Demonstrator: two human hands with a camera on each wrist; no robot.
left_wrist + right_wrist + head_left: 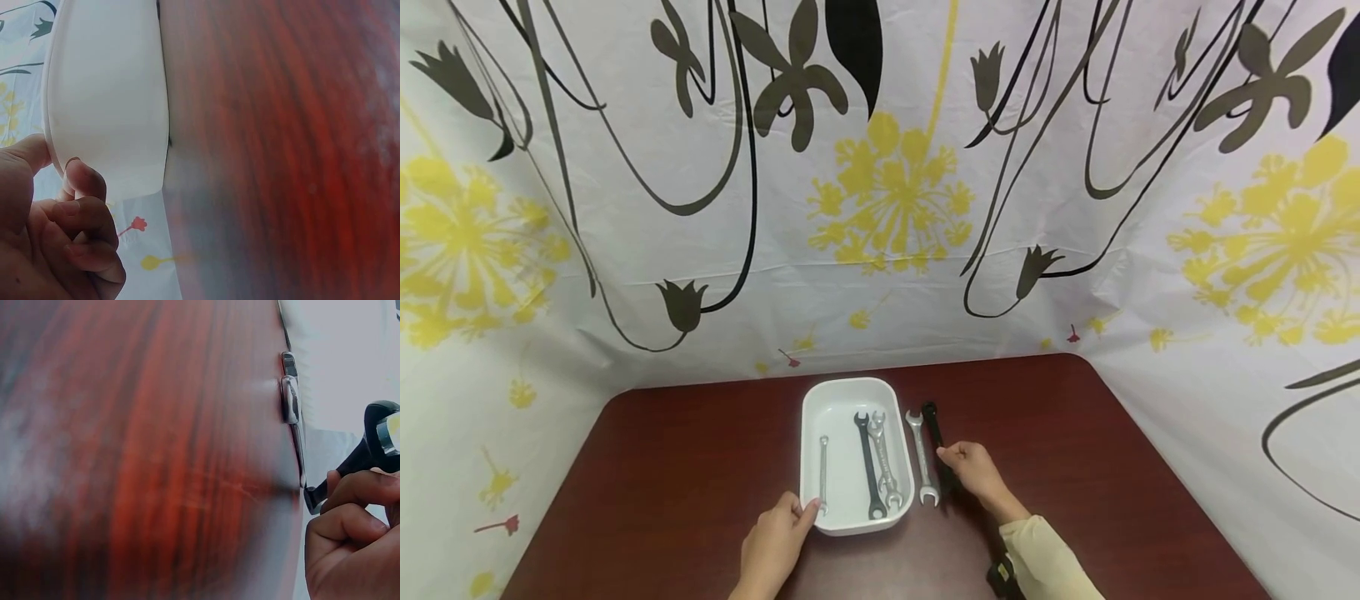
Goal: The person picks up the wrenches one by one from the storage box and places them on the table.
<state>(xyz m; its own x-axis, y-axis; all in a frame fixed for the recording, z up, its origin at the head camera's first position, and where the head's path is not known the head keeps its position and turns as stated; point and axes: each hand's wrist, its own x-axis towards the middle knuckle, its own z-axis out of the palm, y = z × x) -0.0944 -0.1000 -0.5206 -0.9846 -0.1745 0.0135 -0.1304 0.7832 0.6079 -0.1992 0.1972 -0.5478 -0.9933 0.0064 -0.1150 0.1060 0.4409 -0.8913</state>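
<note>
My left hand (775, 540) pinches the near left corner of a white tray (844, 458), thumb on the rim and fingers curled below it. Inside, a small silver wrench (823, 471) lies along the left side. A dark grey wrench (868, 462) and silver wrenches (882, 454) lie along the right. My right hand (977, 471) grips a black wrench (932, 423) by its shaft, beside the tray's right side. The right wrist view shows its ring end tipped up and its other end low by the tabletop. Between it and the tray lies a silver open-end wrench (921, 458).
Both the tray and the loose silver wrench rest on a dark red wooden table (700, 458) with rounded far corners. A flower-patterned white sheet (895, 317) hangs behind the table and along both sides.
</note>
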